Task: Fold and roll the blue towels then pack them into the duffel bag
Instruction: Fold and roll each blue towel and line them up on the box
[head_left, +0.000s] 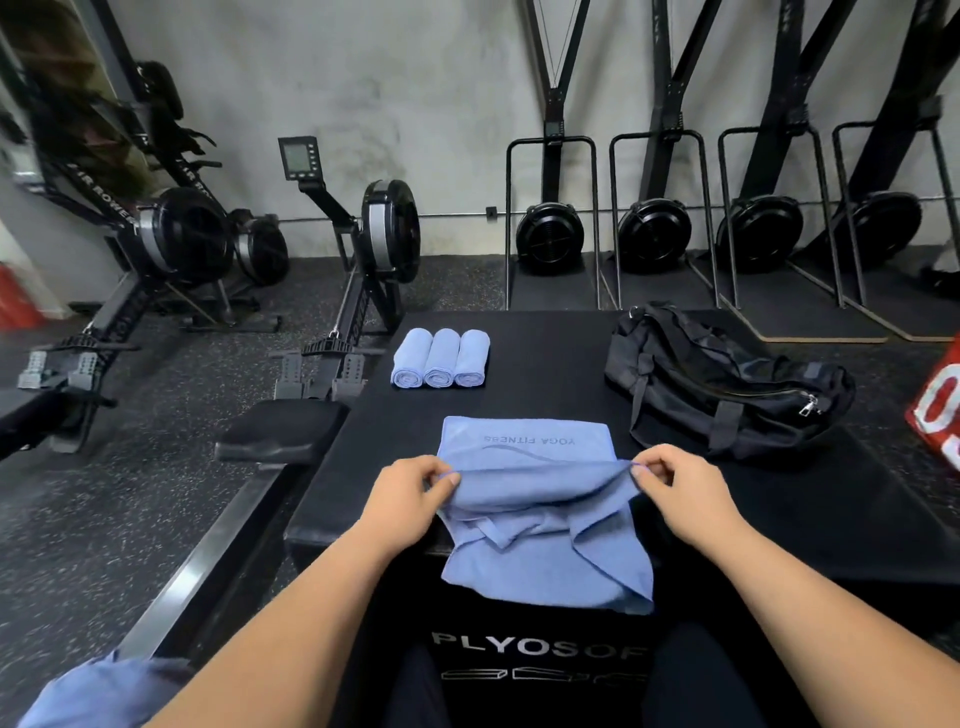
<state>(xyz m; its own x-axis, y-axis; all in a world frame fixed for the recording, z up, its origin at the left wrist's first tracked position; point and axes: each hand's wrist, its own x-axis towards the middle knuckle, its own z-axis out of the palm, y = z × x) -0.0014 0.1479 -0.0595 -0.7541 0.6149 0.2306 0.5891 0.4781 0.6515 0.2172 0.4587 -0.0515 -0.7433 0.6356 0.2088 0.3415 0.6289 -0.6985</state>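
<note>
The blue towel (540, 499) lay lengthwise away from me on the black box (519, 384), its near end drooping over the front edge. My left hand (410, 488) pinched one side edge and my right hand (675, 483) the other, holding up a crosswise ridge, so I judged the fold would run forward along the long axis. Beyond, three rolled towels (440, 358) sat far left. The duffel bag (727, 384) lay far right, nearer my right hand.

Red-and-white object (939, 410) cut by right edge, duffel bag (727, 384) interior hidden, blue cloth (98, 691) cropped bottom left.
</note>
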